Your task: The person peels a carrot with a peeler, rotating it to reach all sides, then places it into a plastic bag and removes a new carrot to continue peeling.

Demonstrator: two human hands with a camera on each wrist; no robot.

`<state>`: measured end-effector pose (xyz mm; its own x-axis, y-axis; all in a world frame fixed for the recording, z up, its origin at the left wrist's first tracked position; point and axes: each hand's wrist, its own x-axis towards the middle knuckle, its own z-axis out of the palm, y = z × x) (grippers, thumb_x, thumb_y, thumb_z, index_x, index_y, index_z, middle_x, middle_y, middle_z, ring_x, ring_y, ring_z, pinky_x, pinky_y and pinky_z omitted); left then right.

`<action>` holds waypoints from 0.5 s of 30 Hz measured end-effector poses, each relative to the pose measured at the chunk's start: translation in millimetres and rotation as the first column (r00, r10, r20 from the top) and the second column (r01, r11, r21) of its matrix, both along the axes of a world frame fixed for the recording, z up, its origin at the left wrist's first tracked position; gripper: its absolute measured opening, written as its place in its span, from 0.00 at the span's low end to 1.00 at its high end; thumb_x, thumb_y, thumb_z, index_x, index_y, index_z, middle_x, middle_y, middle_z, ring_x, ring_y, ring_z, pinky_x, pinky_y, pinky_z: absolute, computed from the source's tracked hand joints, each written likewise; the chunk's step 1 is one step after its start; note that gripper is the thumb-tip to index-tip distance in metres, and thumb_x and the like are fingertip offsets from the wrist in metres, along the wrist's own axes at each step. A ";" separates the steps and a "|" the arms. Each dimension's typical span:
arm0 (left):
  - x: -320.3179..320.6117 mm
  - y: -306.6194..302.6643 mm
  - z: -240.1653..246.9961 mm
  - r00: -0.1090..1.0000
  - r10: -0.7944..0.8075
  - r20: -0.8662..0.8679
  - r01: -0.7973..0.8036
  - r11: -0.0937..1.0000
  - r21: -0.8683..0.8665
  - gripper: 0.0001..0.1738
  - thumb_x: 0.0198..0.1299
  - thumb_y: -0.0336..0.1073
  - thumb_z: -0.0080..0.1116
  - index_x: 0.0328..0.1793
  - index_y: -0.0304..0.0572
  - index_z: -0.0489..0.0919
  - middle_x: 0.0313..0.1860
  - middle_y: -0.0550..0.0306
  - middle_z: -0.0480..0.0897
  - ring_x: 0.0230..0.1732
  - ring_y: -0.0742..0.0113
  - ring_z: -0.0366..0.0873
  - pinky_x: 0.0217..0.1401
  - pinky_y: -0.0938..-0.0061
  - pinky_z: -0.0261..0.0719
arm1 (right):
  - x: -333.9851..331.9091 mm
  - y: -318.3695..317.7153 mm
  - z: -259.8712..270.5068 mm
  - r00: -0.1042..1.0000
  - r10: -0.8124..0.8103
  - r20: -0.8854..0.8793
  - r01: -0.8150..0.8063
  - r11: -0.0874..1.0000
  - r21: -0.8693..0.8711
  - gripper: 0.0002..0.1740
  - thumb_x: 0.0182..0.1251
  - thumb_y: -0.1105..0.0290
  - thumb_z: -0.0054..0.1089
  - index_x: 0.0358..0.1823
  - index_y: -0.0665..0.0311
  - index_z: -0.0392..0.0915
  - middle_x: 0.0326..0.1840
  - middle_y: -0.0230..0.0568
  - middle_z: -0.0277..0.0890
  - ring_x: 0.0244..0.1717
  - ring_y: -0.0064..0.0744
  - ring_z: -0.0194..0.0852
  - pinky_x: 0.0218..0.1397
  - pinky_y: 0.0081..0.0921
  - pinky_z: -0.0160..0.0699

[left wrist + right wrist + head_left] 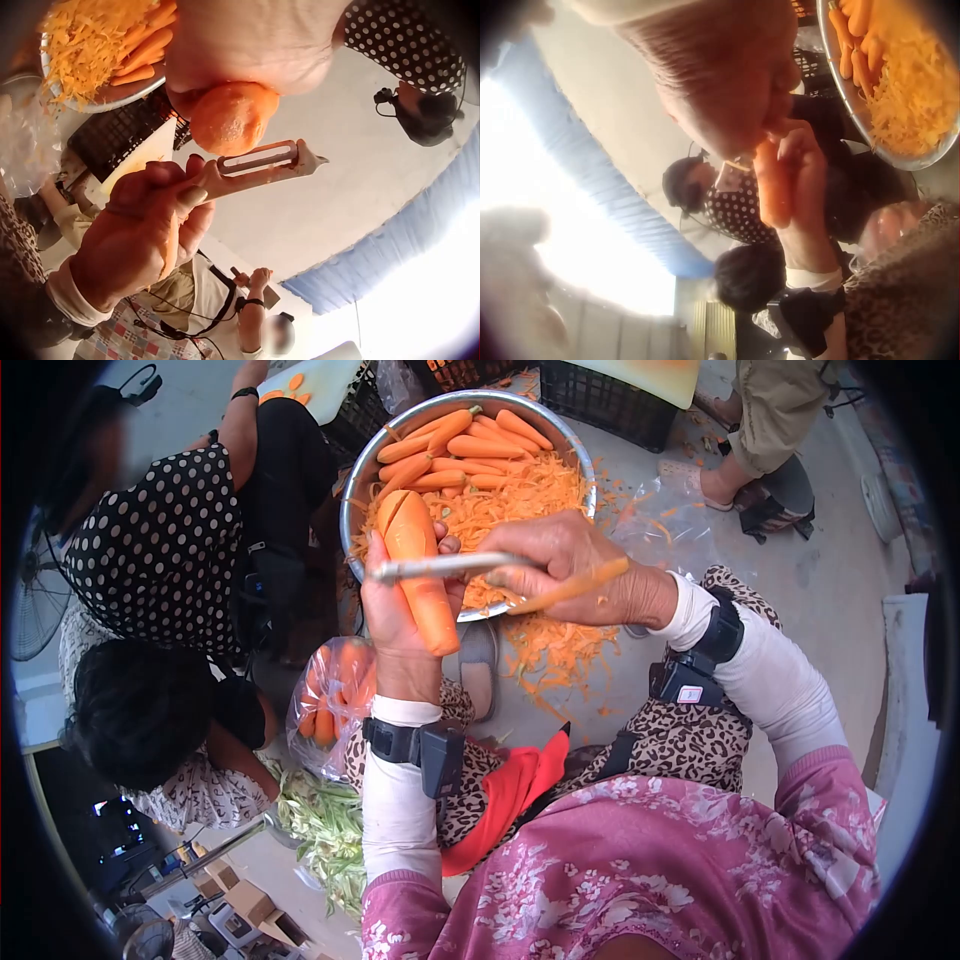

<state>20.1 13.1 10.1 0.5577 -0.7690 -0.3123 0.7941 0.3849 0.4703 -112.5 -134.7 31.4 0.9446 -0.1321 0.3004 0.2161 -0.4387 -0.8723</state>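
Note:
My left hand (388, 605) grips a thick carrot (425, 605) from beneath, its cracked end tilted up toward the basin. In my right hand (580, 555) is a peeler (440, 566), held by its handle with the blade frame crossing over the carrot. A long strip of peel (585, 582) clings along the right hand. The left wrist view shows the peeler's slotted blade (259, 157) close by the carrot's rounded end (232, 124). Below both hands, a metal basin (352, 500) holds carrots (480, 447) and a heap of orange peelings (520, 495).
A plastic bag of carrots (325, 700) stands at left, beside pale green husks (320, 825). Peelings (550, 655) litter the floor. Dark crates (610, 405) stand beyond the basin. A person in polka dots (160, 540) sits left; another person's leg (745, 455) shows at right.

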 end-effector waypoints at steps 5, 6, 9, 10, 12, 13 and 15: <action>3.3 0.7 -3.2 0.995 -0.098 -0.031 0.092 0.985 -0.148 0.33 0.68 0.62 0.39 0.48 0.33 0.70 0.37 0.49 0.72 0.35 0.63 0.67 0.35 0.73 0.69 | 1.2 11.1 -7.9 0.974 0.194 0.117 -0.186 0.980 -0.076 0.10 0.61 0.72 0.52 0.45 0.62 0.74 0.31 0.49 0.75 0.36 0.54 0.75 0.39 0.43 0.73; -2.7 -0.4 4.7 0.996 -0.060 -0.061 0.054 0.994 -0.095 0.33 0.68 0.62 0.39 0.48 0.33 0.70 0.37 0.49 0.71 0.35 0.64 0.67 0.35 0.73 0.69 | 3.6 10.3 -11.9 0.974 0.193 0.115 -0.186 0.980 -0.076 0.10 0.61 0.72 0.52 0.45 0.62 0.74 0.31 0.49 0.75 0.36 0.54 0.75 0.39 0.43 0.73; -0.4 0.8 -4.2 0.998 -0.037 -0.050 0.035 0.999 -0.035 0.30 0.68 0.60 0.41 0.48 0.35 0.71 0.35 0.50 0.69 0.34 0.65 0.65 0.34 0.75 0.68 | 17.8 -5.3 -29.8 0.983 0.006 0.184 0.036 0.974 -0.223 0.10 0.61 0.72 0.53 0.44 0.61 0.73 0.31 0.49 0.74 0.35 0.56 0.74 0.37 0.44 0.72; 1.5 1.1 -7.0 0.991 -0.090 -0.102 0.077 0.990 -0.119 0.29 0.69 0.59 0.41 0.49 0.35 0.71 0.35 0.51 0.69 0.34 0.65 0.64 0.34 0.76 0.68 | 24.5 -14.0 -34.3 0.970 -0.161 0.184 0.210 0.932 -0.295 0.10 0.61 0.71 0.54 0.43 0.62 0.74 0.30 0.48 0.74 0.34 0.53 0.74 0.37 0.42 0.72; 1.5 1.7 -8.8 0.979 -0.154 -0.131 0.125 0.971 -0.205 0.28 0.70 0.57 0.40 0.51 0.35 0.71 0.37 0.51 0.69 0.33 0.65 0.65 0.33 0.75 0.68 | 36.8 -34.6 -38.0 0.926 -0.321 0.198 0.373 0.853 -0.365 0.10 0.60 0.70 0.56 0.42 0.63 0.75 0.30 0.47 0.74 0.32 0.51 0.74 0.36 0.41 0.71; 0.6 1.8 -8.0 0.979 -0.157 -0.130 0.128 0.970 -0.206 0.28 0.70 0.57 0.40 0.51 0.35 0.71 0.37 0.51 0.69 0.33 0.65 0.65 0.33 0.75 0.68 | 40.7 -45.6 -36.6 0.911 -0.412 0.029 0.407 0.882 -0.240 0.10 0.60 0.69 0.57 0.41 0.64 0.75 0.29 0.45 0.74 0.31 0.46 0.74 0.35 0.38 0.71; -0.3 0.9 -6.6 0.988 -0.126 -0.085 0.113 0.983 -0.143 0.29 0.70 0.58 0.39 0.52 0.35 0.71 0.39 0.50 0.70 0.35 0.64 0.66 0.32 0.76 0.69 | 39.7 -52.7 -34.8 0.869 -0.471 -0.149 0.457 0.881 -0.117 0.11 0.59 0.67 0.58 0.40 0.66 0.76 0.28 0.43 0.74 0.29 0.42 0.73 0.34 0.36 0.70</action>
<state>19.8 14.0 3.5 0.4323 -0.8678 -0.2449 0.8763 0.3402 0.3412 -72.8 -187.4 -3.4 0.8169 -0.5512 0.1695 -0.1757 -0.5178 -0.8373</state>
